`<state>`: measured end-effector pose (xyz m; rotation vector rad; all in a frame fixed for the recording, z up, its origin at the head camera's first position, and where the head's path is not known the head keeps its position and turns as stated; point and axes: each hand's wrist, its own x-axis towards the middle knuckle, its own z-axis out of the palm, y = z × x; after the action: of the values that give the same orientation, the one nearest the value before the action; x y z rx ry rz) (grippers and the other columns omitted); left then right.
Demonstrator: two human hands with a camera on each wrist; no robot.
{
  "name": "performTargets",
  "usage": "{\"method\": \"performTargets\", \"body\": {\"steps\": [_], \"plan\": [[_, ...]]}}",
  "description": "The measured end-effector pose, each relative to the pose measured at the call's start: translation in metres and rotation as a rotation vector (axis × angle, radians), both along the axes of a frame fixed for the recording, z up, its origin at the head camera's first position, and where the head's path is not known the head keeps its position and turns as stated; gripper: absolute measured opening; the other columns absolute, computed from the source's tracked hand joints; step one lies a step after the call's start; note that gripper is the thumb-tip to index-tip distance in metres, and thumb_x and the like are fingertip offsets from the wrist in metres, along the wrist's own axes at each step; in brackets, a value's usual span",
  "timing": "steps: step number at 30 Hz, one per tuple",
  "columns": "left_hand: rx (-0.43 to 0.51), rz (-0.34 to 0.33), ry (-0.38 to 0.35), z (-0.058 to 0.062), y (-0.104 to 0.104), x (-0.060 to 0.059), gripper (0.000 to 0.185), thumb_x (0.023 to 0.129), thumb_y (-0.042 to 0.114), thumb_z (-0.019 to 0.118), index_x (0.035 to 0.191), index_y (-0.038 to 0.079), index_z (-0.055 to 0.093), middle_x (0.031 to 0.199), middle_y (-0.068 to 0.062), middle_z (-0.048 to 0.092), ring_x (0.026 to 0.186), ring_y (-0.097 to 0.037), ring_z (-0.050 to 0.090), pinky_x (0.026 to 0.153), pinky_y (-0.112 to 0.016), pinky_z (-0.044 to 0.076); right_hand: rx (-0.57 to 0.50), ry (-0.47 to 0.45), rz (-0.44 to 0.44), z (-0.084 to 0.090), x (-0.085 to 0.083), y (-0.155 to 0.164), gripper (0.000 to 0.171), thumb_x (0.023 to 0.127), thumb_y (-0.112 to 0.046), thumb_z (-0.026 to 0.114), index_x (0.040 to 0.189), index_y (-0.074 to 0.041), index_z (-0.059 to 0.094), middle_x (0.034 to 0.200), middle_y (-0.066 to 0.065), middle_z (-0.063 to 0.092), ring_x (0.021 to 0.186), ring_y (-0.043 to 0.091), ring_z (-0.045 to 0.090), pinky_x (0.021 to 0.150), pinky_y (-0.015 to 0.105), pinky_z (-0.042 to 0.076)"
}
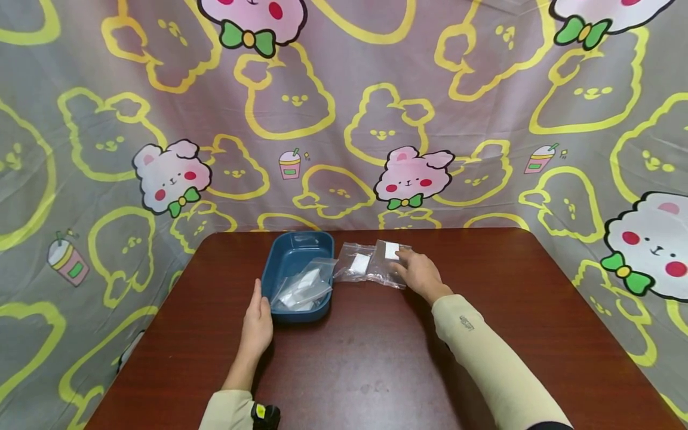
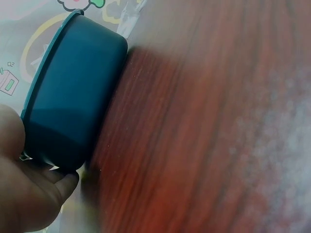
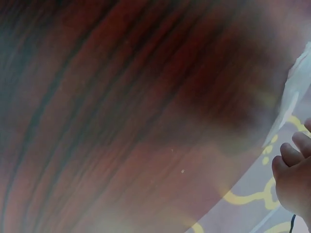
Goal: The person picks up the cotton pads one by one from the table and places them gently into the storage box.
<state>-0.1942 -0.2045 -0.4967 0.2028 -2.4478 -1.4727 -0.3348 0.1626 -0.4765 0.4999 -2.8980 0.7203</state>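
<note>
Plastic bag (image 1: 388, 263) under your flat right hand (image 1: 420, 273) may slide; your open left hand (image 1: 257, 322) steadies the tray (image 1: 292, 254) from nine o'clock.

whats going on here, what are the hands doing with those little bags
A person sits at a dark wooden table. The left hand rests straight-fingered against the side of a blue tray that holds clear plastic bags. The right hand lies on one small clear bag beside the tray; another small bag lies between it and the tray.
</note>
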Motion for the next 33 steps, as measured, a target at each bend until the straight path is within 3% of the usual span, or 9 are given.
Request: {"method": "performTargets", "body": {"steps": [12, 19, 33], "plan": [[0.005, -0.003, -0.006, -0.001, -0.002, 0.002, 0.057, 0.109, 0.008, 0.033, 0.162, 0.006, 0.013, 0.164, -0.018, 0.018, 0.148, -0.036, 0.020, 0.119, -0.052, 0.018, 0.048, -0.123, 0.039, -0.009, 0.006, -0.008, 0.058, 0.101, -0.035, 0.062, 0.147, -0.004, 0.050, 0.156, 0.020, 0.038, 0.144, 0.042, 0.030, 0.112, 0.058, 0.031], [0.006, 0.007, -0.001, -0.001, -0.001, 0.002, 0.057, 0.108, 0.007, 0.034, 0.161, 0.006, 0.014, 0.163, -0.019, 0.019, 0.148, -0.037, 0.021, 0.119, -0.052, 0.019, 0.108, -0.120, 0.014, -0.015, 0.003, -0.014, 0.061, 0.101, -0.037, 0.062, 0.148, -0.001, 0.048, 0.156, 0.021, 0.039, 0.145, 0.041, 0.031, 0.113, 0.055, 0.032], [0.013, -0.010, -0.003, 0.000, -0.001, 0.000, 0.057, 0.109, 0.007, 0.033, 0.162, 0.007, 0.012, 0.164, -0.017, 0.017, 0.149, -0.036, 0.019, 0.119, -0.052, 0.018, 0.106, -0.098, 0.002, -0.018, 0.004, -0.013, 0.059, 0.101, -0.036, 0.062, 0.146, 0.000, 0.051, 0.155, 0.021, 0.040, 0.143, 0.040, 0.034, 0.112, 0.056, 0.033]]}}
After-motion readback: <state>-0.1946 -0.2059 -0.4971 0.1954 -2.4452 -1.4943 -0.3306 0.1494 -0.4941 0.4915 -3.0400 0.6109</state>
